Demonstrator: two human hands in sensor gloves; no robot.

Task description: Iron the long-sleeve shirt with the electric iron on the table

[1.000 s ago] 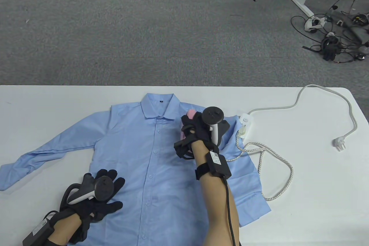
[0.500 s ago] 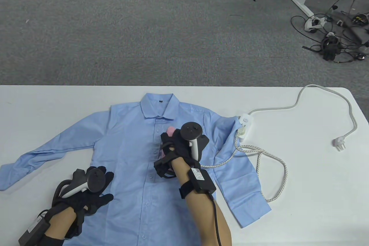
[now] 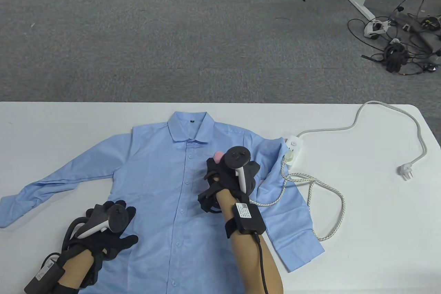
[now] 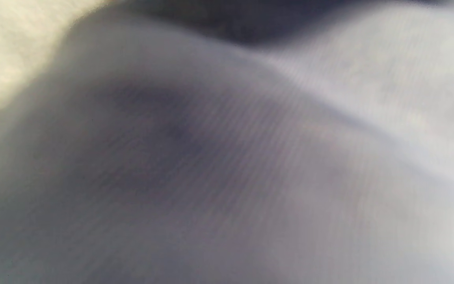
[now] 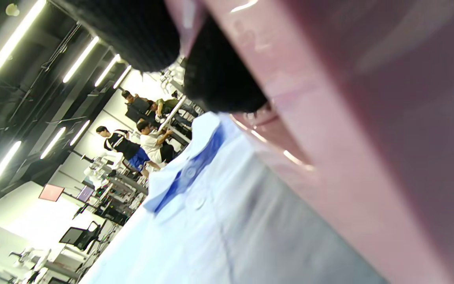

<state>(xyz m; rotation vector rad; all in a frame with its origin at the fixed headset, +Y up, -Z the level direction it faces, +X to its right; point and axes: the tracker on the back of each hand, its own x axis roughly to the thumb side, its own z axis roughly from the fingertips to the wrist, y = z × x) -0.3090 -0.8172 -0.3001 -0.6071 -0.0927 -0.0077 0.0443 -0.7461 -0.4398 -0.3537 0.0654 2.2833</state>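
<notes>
Shirt (image 3: 165, 183) lies flat, buttoned, front up on the counter (image 3: 379, 221). Right hand (image 3: 229, 178) grips the pink iron (image 3: 218, 156) on the shirt's chest, right of the placket. Left hand (image 3: 110, 228) rests flat, fingers spread, on the shirt's lower left, probably to keep the cloth taut. Iron cord (image 3: 320, 204) trails off the shirt's right sleeve.

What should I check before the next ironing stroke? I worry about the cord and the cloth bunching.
1. Right hand grips the pink iron: ok.
2. Left hand rests spread on the shirt near its lower left: ok.
3. Braided cord lies partly across the right sleeve: not ok.
4. Power strip, its own plug lying loose on the table: not ok.
5. Soleplate flat on the cloth: cannot tell.
</notes>
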